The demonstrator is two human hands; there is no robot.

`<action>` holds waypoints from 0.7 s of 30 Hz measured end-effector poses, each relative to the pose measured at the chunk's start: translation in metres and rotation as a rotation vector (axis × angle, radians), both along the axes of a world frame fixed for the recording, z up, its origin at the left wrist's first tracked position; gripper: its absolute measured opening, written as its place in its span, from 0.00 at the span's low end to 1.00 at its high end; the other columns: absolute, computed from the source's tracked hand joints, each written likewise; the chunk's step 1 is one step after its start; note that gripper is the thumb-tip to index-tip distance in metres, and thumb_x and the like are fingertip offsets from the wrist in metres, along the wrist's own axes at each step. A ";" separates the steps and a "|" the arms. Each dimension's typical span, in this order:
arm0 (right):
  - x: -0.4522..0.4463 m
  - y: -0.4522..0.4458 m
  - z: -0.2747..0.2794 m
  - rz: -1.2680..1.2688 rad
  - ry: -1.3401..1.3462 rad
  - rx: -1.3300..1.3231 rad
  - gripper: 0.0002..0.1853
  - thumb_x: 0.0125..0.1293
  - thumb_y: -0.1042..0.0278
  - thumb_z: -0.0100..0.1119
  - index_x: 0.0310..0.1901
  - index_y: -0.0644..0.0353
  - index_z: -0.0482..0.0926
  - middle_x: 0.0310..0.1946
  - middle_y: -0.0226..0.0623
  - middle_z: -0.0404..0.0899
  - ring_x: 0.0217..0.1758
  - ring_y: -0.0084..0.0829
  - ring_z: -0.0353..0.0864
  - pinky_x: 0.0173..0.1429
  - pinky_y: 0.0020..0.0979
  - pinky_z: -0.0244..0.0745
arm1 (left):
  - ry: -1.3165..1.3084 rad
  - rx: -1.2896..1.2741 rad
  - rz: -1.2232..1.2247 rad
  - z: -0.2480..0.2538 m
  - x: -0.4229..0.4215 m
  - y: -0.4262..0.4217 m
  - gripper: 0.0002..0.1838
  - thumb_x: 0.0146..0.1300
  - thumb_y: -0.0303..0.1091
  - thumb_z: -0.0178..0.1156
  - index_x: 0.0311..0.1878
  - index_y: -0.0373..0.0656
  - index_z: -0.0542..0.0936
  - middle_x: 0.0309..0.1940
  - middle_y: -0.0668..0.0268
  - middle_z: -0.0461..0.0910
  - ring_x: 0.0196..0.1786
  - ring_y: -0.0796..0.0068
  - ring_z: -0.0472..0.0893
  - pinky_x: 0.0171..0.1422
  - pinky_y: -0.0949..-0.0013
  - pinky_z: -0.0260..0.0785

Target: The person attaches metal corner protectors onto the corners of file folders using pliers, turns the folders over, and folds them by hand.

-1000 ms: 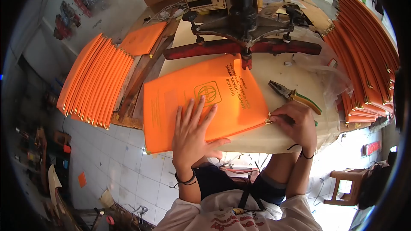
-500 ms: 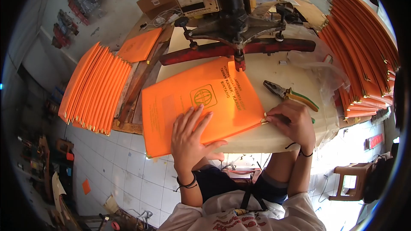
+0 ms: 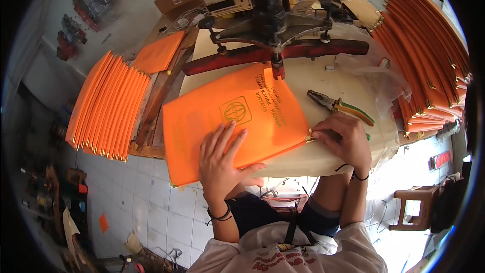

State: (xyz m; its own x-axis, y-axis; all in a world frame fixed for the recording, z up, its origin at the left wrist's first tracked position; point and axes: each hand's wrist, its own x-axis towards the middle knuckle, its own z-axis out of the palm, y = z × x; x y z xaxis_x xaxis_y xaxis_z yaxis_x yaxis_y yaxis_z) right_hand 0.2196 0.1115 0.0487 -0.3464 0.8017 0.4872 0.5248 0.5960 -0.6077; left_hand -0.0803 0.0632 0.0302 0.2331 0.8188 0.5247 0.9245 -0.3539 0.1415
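The single head-worn view looks forward and steeply down at close range from above the wearer's white, red-printed cloth shirt (image 3: 283, 260) at six o'clock, across the flat orange folder (image 3: 256, 131) at centre, toward the black metal bracket (image 3: 275, 28) at twelve o'clock, its wide, round field dark-edged.

1. Folder (image 3: 199, 131) on the table (image 3: 348, 81), before the press (image 3: 323, 48).
2. Left hand (image 3: 222, 159) on the folder; right hand (image 3: 343, 139) at the clip (image 3: 309, 135) on its near right corner.
3. Pliers (image 3: 344, 107) right of the folder, just behind the right hand.
4. Left stack (image 3: 107, 108) and right stack (image 3: 427, 71) at the table's two sides.
5. Box (image 3: 177, 1) at the back, left of the press.
6. Stool (image 3: 413, 194) on the floor, right.
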 end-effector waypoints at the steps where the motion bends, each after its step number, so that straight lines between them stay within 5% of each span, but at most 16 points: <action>1: 0.003 -0.001 0.003 0.011 -0.030 -0.056 0.14 0.65 0.61 0.66 0.46 0.61 0.84 0.39 0.41 0.85 0.43 0.38 0.84 0.46 0.34 0.77 | -0.003 -0.003 -0.006 0.001 0.000 0.001 0.43 0.42 0.66 0.73 0.60 0.49 0.81 0.66 0.61 0.75 0.68 0.56 0.72 0.71 0.47 0.61; 4: -0.007 0.010 -0.021 -0.015 0.905 0.204 0.33 0.76 0.42 0.43 0.65 0.68 0.71 0.59 0.53 0.77 0.63 0.45 0.77 0.67 0.37 0.71 | -0.001 0.020 -0.016 0.002 0.001 0.001 0.43 0.38 0.61 0.77 0.58 0.47 0.82 0.64 0.62 0.77 0.67 0.55 0.74 0.69 0.50 0.63; 6: 0.022 0.012 -0.012 -0.023 1.541 0.118 0.46 0.76 0.32 0.22 0.73 0.74 0.55 0.70 0.61 0.63 0.75 0.51 0.62 0.81 0.44 0.55 | 0.014 0.029 -0.006 0.003 0.002 0.000 0.43 0.37 0.60 0.78 0.58 0.47 0.82 0.64 0.63 0.77 0.67 0.55 0.73 0.69 0.49 0.63; 7: 0.028 0.010 -0.005 -0.152 1.666 0.152 0.45 0.77 0.34 0.26 0.72 0.76 0.54 0.69 0.63 0.62 0.73 0.51 0.64 0.81 0.45 0.55 | 0.020 0.034 -0.007 0.002 0.003 0.001 0.43 0.37 0.59 0.78 0.58 0.46 0.82 0.64 0.63 0.77 0.67 0.55 0.73 0.70 0.49 0.63; 10: 0.047 0.009 -0.016 -0.081 1.761 0.008 0.44 0.78 0.36 0.27 0.72 0.77 0.52 0.70 0.63 0.61 0.73 0.51 0.63 0.80 0.45 0.57 | 0.062 0.052 -0.002 -0.005 0.001 0.003 0.43 0.42 0.67 0.72 0.59 0.50 0.82 0.64 0.63 0.77 0.67 0.56 0.74 0.70 0.48 0.62; 17: 0.045 0.008 -0.015 -0.019 1.740 -0.029 0.40 0.79 0.40 0.31 0.71 0.78 0.53 0.69 0.66 0.60 0.72 0.52 0.65 0.80 0.45 0.57 | 0.057 0.039 -0.001 -0.004 0.001 0.003 0.44 0.42 0.69 0.71 0.60 0.51 0.81 0.64 0.63 0.77 0.66 0.54 0.74 0.69 0.48 0.63; 21: 0.048 0.007 -0.022 0.007 1.761 -0.046 0.33 0.79 0.45 0.37 0.65 0.73 0.63 0.61 0.57 0.70 0.64 0.44 0.71 0.74 0.42 0.62 | 0.074 0.043 0.001 -0.004 0.001 0.002 0.44 0.42 0.69 0.72 0.60 0.50 0.81 0.64 0.63 0.77 0.66 0.54 0.74 0.69 0.48 0.63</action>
